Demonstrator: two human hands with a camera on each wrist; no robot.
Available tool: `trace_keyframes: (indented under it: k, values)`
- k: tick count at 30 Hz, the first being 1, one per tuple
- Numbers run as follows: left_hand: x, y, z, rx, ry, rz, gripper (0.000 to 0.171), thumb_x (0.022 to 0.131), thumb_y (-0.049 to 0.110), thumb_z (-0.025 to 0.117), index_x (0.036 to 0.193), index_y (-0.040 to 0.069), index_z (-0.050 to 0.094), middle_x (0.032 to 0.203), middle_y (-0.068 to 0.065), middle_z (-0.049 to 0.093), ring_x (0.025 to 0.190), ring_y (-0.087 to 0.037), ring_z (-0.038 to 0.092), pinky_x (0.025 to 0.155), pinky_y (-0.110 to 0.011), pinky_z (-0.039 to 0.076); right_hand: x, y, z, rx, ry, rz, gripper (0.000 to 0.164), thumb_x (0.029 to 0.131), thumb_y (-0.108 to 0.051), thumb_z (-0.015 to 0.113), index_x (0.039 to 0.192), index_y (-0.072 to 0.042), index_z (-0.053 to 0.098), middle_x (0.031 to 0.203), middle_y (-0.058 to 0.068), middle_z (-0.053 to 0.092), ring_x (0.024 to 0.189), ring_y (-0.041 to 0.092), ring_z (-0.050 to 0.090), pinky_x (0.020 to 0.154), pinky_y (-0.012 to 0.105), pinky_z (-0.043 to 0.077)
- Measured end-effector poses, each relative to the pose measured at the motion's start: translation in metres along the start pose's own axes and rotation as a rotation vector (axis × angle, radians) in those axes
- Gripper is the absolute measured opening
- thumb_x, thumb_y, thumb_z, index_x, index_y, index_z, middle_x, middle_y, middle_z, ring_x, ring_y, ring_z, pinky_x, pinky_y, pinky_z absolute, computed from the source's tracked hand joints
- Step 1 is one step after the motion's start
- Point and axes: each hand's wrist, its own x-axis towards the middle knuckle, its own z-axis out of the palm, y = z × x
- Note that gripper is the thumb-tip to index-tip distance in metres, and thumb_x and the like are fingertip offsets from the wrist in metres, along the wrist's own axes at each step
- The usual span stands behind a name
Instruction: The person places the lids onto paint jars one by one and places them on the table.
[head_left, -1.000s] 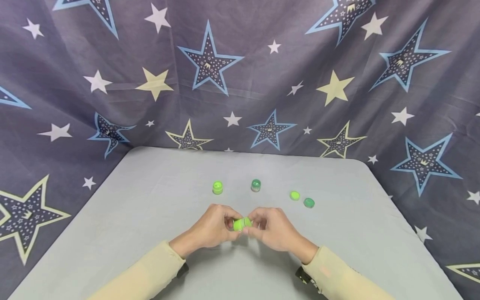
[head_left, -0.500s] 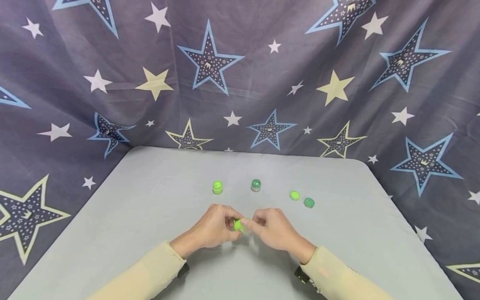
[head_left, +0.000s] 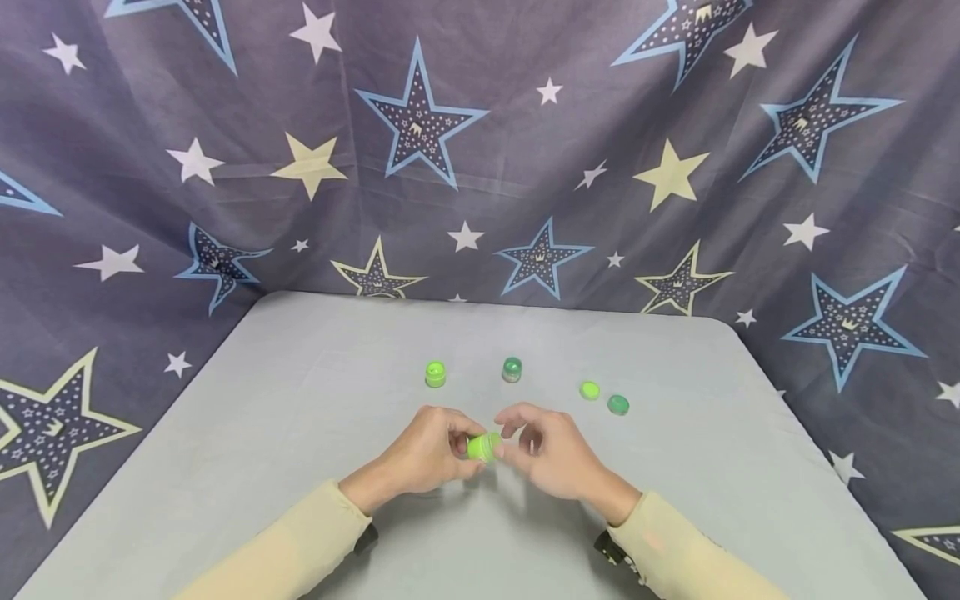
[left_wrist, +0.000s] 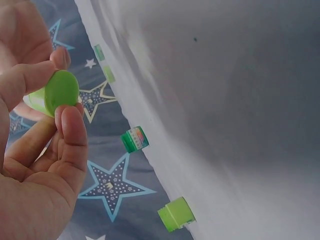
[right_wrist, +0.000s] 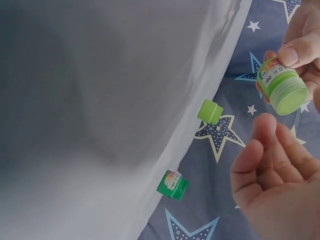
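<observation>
My left hand [head_left: 423, 450] pinches a small light green paint jar [head_left: 480, 447] between thumb and fingers, tipped on its side above the table. In the left wrist view the jar's flat round base [left_wrist: 65, 92] faces the camera. The right wrist view shows its printed label and a paler, see-through lid [right_wrist: 290, 97] on the other end. My right hand [head_left: 558, 454] is beside that lid with its fingers loosely bent and parted. In the right wrist view a narrow gap separates those fingertips [right_wrist: 264, 127] from the jar.
Beyond the hands, an uncapped light green jar [head_left: 435, 375] and an uncapped dark green jar [head_left: 512, 370] stand upright. To their right lie a light green lid [head_left: 590, 390] and a dark green lid [head_left: 618, 405]. A star-patterned cloth [head_left: 480, 167] hangs behind the grey-white table [head_left: 315, 358].
The right fingers, earlier at the lid end of the jar and partly covering it, have drawn back slightly to the right. The left hand and the jar stay in place.
</observation>
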Motion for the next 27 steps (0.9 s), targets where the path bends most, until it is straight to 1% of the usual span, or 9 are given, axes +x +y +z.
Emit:
trace_keyframes:
  k: [2, 4, 7, 10, 12, 14, 22, 27]
  values:
    - [0.0001, 0.0001, 0.0000, -0.005, -0.001, -0.001, 0.025, 0.071, 0.013, 0.082, 0.095, 0.015, 0.074, 0.082, 0.008, 0.067, 0.071, -0.021, 0.063, 0.058, -0.023, 0.051, -0.0008, 0.0004, 0.0001, 0.014, -0.001, -0.036, 0.036, 0.079, -0.021, 0.077, 0.112, -0.023, 0.063, 0.094, -0.009, 0.067, 0.067, 0.012, 0.059, 0.059, 0.029, 0.050]
    - [0.0001, 0.0001, 0.0000, -0.006, -0.003, -0.004, 0.025, 0.072, 0.013, 0.081, 0.095, 0.015, 0.075, 0.082, 0.008, 0.067, 0.071, -0.021, 0.063, 0.058, -0.023, 0.051, -0.0013, 0.0005, 0.0001, 0.025, -0.007, -0.051, 0.042, 0.076, -0.019, 0.079, 0.114, -0.024, 0.063, 0.096, -0.010, 0.066, 0.068, 0.013, 0.059, 0.062, 0.033, 0.051]
    - [0.0002, 0.0001, 0.0001, -0.005, -0.002, -0.005, 0.025, 0.072, 0.013, 0.081, 0.095, 0.015, 0.075, 0.082, 0.008, 0.067, 0.071, -0.020, 0.063, 0.058, -0.023, 0.051, -0.0018, 0.0011, 0.0005, 0.036, -0.014, -0.061, 0.044, 0.074, -0.016, 0.080, 0.114, -0.021, 0.063, 0.098, -0.010, 0.066, 0.070, 0.014, 0.060, 0.064, 0.037, 0.051]
    - [0.0003, 0.0000, 0.0002, -0.002, -0.003, -0.002, 0.025, 0.071, 0.013, 0.081, 0.095, 0.015, 0.075, 0.082, 0.009, 0.067, 0.070, -0.017, 0.062, 0.058, -0.023, 0.051, -0.0020, 0.0023, 0.0013, 0.034, -0.015, -0.060, 0.046, 0.073, -0.015, 0.081, 0.115, -0.016, 0.064, 0.099, -0.011, 0.066, 0.071, 0.015, 0.060, 0.064, 0.038, 0.050]
    - [0.0004, -0.0002, 0.0004, -0.002, -0.003, 0.001, 0.025, 0.071, 0.013, 0.081, 0.095, 0.015, 0.074, 0.083, 0.009, 0.067, 0.070, -0.015, 0.061, 0.059, -0.023, 0.051, -0.0020, 0.0033, 0.0020, 0.030, -0.014, -0.058, 0.046, 0.072, -0.014, 0.081, 0.115, -0.014, 0.064, 0.099, -0.012, 0.066, 0.070, 0.015, 0.059, 0.064, 0.037, 0.050]
    - [0.0004, -0.0005, 0.0004, -0.006, -0.002, 0.004, 0.025, 0.071, 0.012, 0.081, 0.095, 0.015, 0.075, 0.083, 0.009, 0.067, 0.070, -0.015, 0.061, 0.059, -0.023, 0.051, -0.0018, 0.0036, 0.0026, 0.029, -0.016, -0.055, 0.046, 0.072, -0.014, 0.081, 0.114, -0.015, 0.064, 0.097, -0.013, 0.066, 0.070, 0.014, 0.059, 0.063, 0.037, 0.050]
    - [0.0007, -0.0006, 0.0001, -0.015, -0.001, 0.002, 0.024, 0.072, 0.013, 0.081, 0.094, 0.016, 0.075, 0.083, 0.009, 0.068, 0.070, -0.016, 0.062, 0.059, -0.023, 0.052, -0.0010, 0.0042, 0.0046, 0.029, -0.020, -0.066, 0.038, 0.074, -0.013, 0.080, 0.108, -0.022, 0.066, 0.092, -0.015, 0.066, 0.067, 0.012, 0.058, 0.061, 0.038, 0.049]
    - [0.0005, -0.0006, -0.0002, -0.017, -0.003, 0.001, 0.024, 0.072, 0.012, 0.081, 0.095, 0.016, 0.075, 0.083, 0.008, 0.068, 0.071, -0.019, 0.062, 0.059, -0.023, 0.051, -0.0008, 0.0033, 0.0052, 0.031, -0.018, -0.063, 0.034, 0.075, -0.014, 0.080, 0.105, -0.023, 0.067, 0.089, -0.015, 0.066, 0.066, 0.012, 0.057, 0.059, 0.036, 0.049]
